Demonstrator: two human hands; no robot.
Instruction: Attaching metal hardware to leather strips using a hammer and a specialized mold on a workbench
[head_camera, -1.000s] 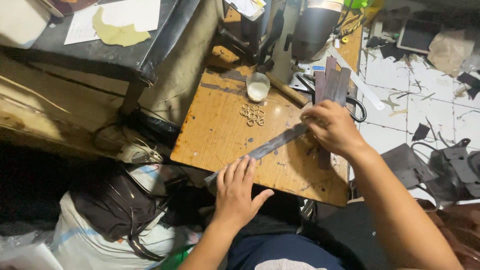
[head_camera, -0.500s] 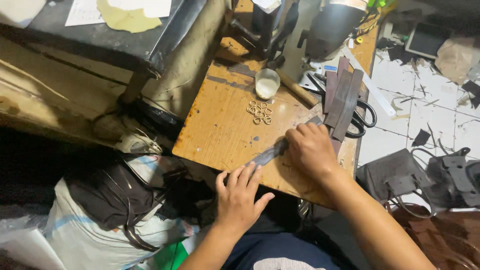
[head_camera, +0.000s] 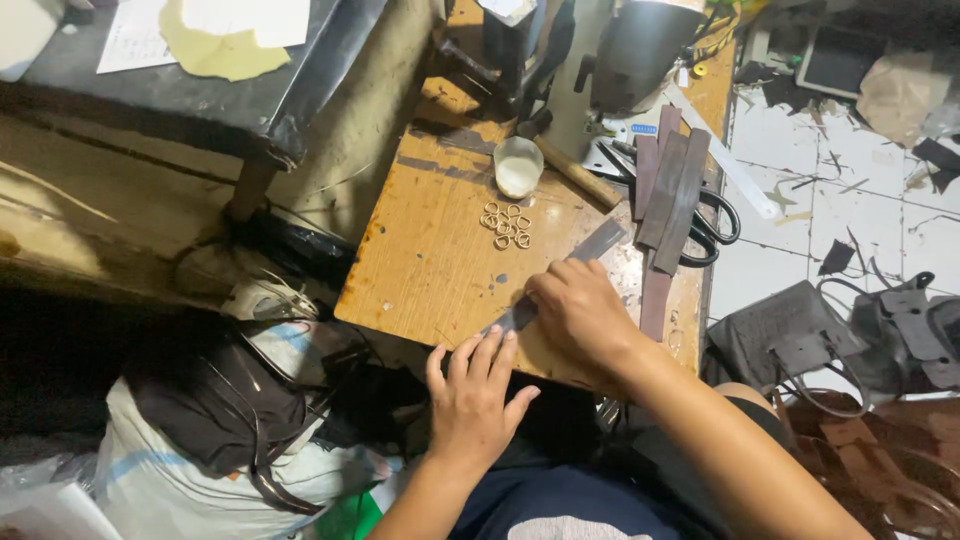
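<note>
- Right hand (head_camera: 580, 312) presses flat on a dark leather strap (head_camera: 585, 252) lying on the wooden worktable (head_camera: 430, 270).
- Left hand (head_camera: 474, 398), fingers spread, pins the strap's near end.
- Brass rings (head_camera: 506, 225) lie nearby.

My right hand (head_camera: 580, 315) has slid down the strip (head_camera: 560, 275) toward me, from its far end to near the middle. My left hand (head_camera: 475, 395) has drawn back a little toward the tabletop (head_camera: 430, 260) edge.

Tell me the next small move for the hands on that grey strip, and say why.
Probably slide the right hand on along the grey strip toward its far end, pressing as it goes. That hand lies flat on the strip's middle, the left hand pins the near end at the wooden board's edge, and the far end by the metal rings lies uncovered.
</note>
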